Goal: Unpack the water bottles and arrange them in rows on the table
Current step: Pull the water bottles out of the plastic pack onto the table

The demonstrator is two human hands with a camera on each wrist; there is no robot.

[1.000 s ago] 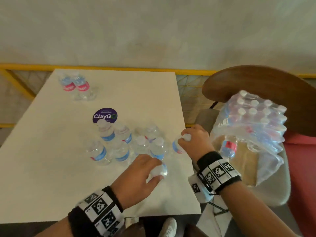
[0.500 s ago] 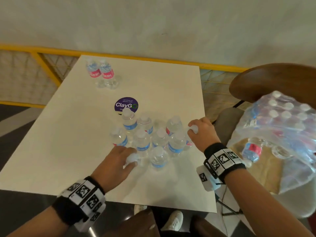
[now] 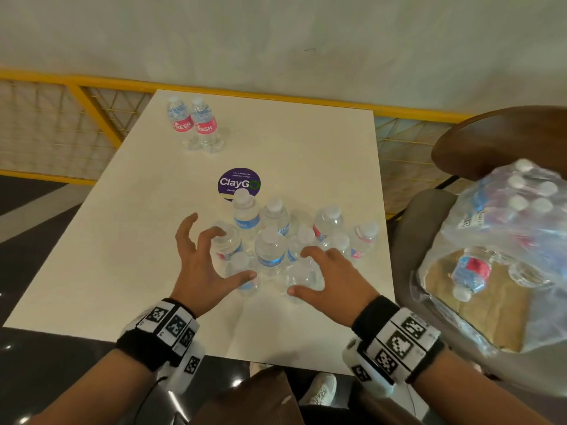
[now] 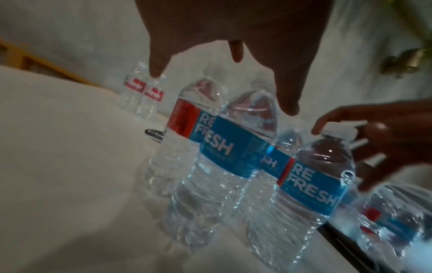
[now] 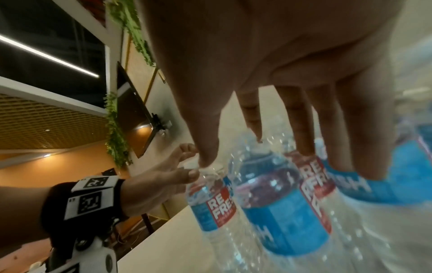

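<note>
- Both our hands hover over the bottle cluster (image 3: pixel 276 240) near the table's front right edge, and neither one holds a bottle.
- Our left hand (image 3: pixel 202 265) is spread wide, its fingers (image 3: pixel 211 233) arched above the cluster's left bottles and its thumb pointing right past a front bottle (image 3: pixel 242 271).
- Our right hand (image 3: pixel 334 277) is likewise spread and loose, with its thumb pointing left in front of another front bottle (image 3: pixel 302 276); whether any fingertip touches a cap we cannot tell.
- From the left wrist view, the left hand's fingertips (image 4: pixel 288 105) hang just above the blue-labelled bottles (image 4: pixel 224 153), with the right hand (image 4: pixel 388 140) reaching in beside a white cap.
- Around ten upright bottles stand bunched close together, not in tidy rows, just in front of a purple round sticker (image 3: pixel 239 183).
- Two more bottles with pink labels (image 3: pixel 193 124) stand side by side at the far left of the white table (image 3: pixel 92 271), well apart from the cluster.
- To our right, a torn plastic pack (image 3: pixel 503 240) rests on a chair (image 3: pixel 497 139), with capped bottles at its top and one loose bottle (image 3: pixel 471 273) lying inside it.
</note>
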